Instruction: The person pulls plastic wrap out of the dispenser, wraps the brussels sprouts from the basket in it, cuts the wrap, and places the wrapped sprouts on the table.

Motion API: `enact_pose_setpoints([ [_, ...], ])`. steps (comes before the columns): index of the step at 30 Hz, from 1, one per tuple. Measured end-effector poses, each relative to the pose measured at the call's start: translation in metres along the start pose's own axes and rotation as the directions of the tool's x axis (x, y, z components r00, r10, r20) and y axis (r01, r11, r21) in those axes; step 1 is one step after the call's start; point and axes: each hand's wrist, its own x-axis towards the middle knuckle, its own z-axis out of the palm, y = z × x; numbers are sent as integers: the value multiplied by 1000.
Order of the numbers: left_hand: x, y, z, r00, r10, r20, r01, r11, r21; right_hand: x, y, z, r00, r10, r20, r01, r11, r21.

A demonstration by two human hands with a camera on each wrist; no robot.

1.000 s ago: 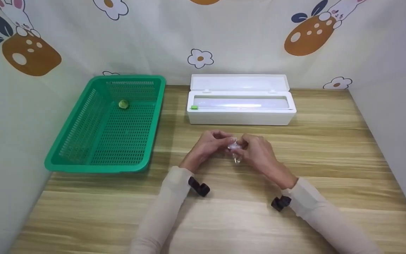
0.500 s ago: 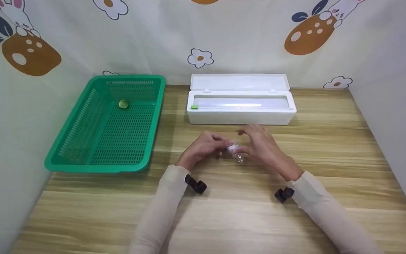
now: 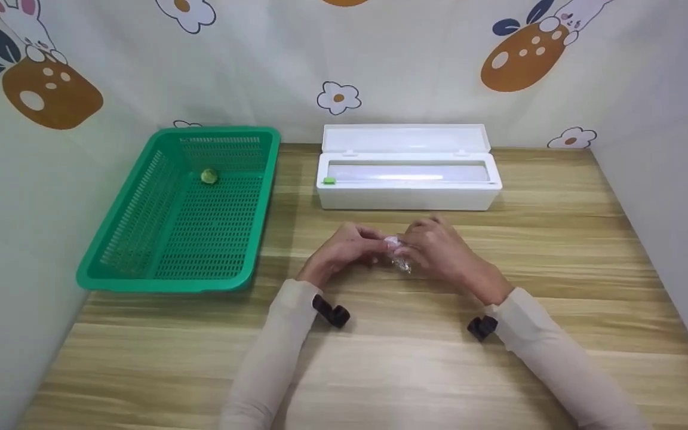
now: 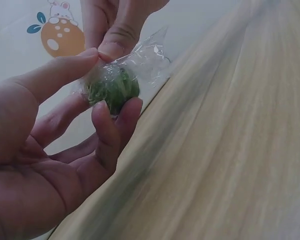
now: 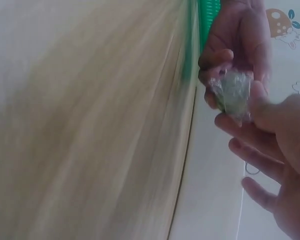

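Note:
A small round green vegetable (image 4: 124, 92), like a Brussels sprout, is wrapped in clear plastic film (image 4: 153, 57). My left hand (image 3: 347, 246) holds it with curled fingers around its sides, the thumb at its top. Opposite, my right hand (image 3: 442, 251) pinches the film between thumb and index finger; its other fingers are spread in the right wrist view. A loose flap of film sticks out to one side. In the head view both hands meet above the table, and the fingers largely hide the vegetable.
A green plastic basket (image 3: 249, 251) stands at the left, with one small round green vegetable (image 3: 209, 176) inside. Behind the hands sits a white plastic wrap dispenser (image 3: 409, 200), lid raised, with a green slide cutter (image 3: 329, 180). Patterned curtains surround the wooden table (image 3: 404, 370).
Half a second ago my right fingers were lifted and spread away from the film; they have since come back in on it. My left hand keeps its hold, almost still.

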Motion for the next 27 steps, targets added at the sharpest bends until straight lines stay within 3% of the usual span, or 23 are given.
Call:
enact_pose_setpoints([
  [4, 0, 0, 0, 999, -6, -42, 4, 999, -37, -3, 0, -2, 996, 14, 90, -11, 999, -38],
  [8, 1, -1, 1, 1000, 12, -9, -12, 999, -47, -2, 4, -2, 996, -85, -7, 84, 995, -57],
  [12, 2, -2, 1, 999, 37, 30, -37, 999, -1, 1, 9, -3, 989, -132, -68, 135, 990, 43],
  [19, 2, -6, 1, 992, 60, 110, -66, 996, 54, 2, 14, -4, 998, -57, -37, 62, 987, 148],
  [23, 1, -4, 1, 990, 49, 135, -60, 995, 82, 4, 17, -2, 993, -39, -107, 58, 982, 179],
  [27, 1, -3, 3, 993, 47, 108, -57, 994, 92, 5, 20, 3, 984, -79, -160, 97, 989, 109],
])
